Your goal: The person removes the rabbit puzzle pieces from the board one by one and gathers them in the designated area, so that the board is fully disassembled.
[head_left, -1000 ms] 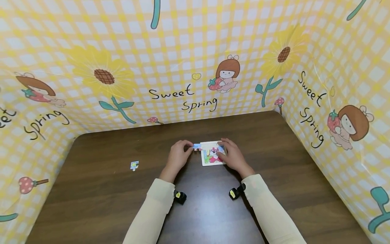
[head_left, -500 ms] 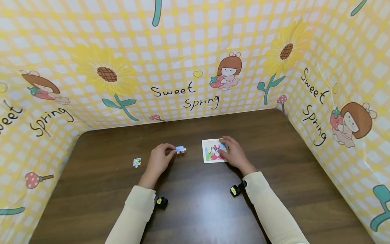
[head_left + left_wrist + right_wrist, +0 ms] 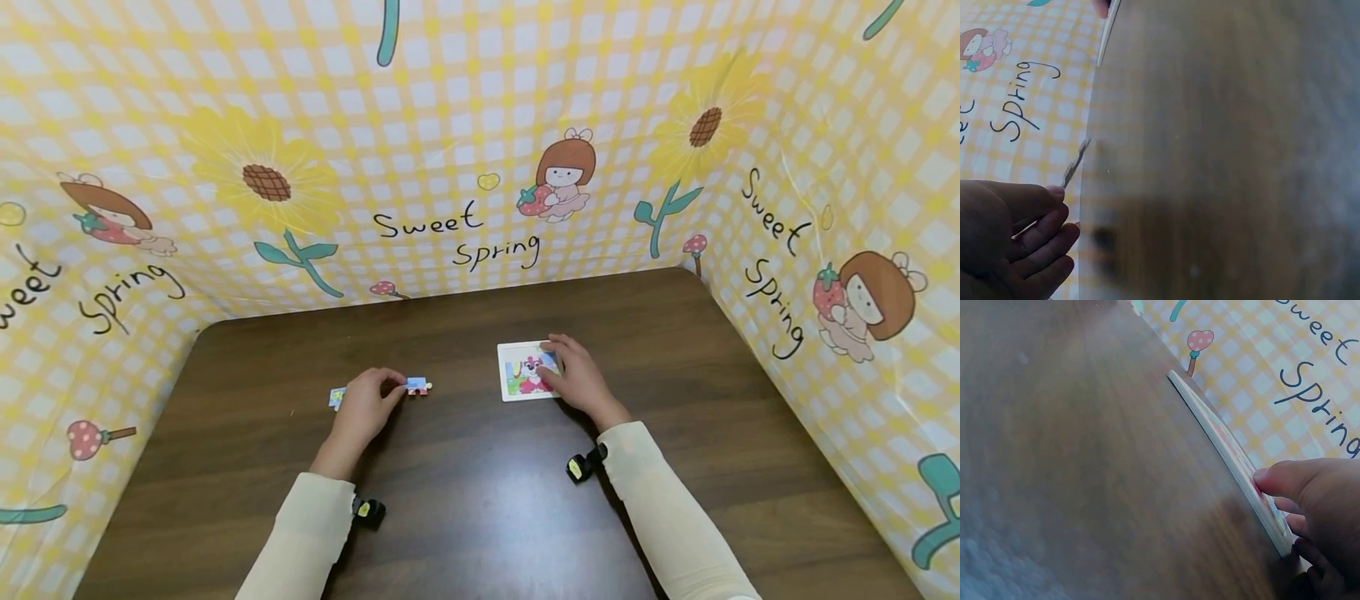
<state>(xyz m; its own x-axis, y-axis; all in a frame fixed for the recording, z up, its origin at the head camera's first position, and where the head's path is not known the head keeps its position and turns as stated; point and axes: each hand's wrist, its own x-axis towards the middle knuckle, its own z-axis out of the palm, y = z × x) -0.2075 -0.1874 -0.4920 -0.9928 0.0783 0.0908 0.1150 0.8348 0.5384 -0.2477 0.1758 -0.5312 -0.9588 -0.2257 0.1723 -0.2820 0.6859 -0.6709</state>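
In the head view my left hand pinches a small jigsaw piece, blue with pink and a knob at its right end. The left wrist view shows the same jigsaw piece edge-on between thumb and fingers, above the table. Partly behind that hand lies another jigsaw piece, blue and yellow. My right hand holds the right side of a white-framed puzzle board. Its thumb lies on the pink cartoon animal picture, and its other fingers are curled at the board's right side, partly hidden.
The brown wooden table bears these things. Around its back and sides hangs a yellow checked cloth with printed flowers and figures. A small black wrist camera sits by the left cuff, and another black camera by the right.
My left hand has carried the pinched piece leftward, away from the board's left edge, toward the other piece. The right hand stays on the board; the head view shifted slightly.
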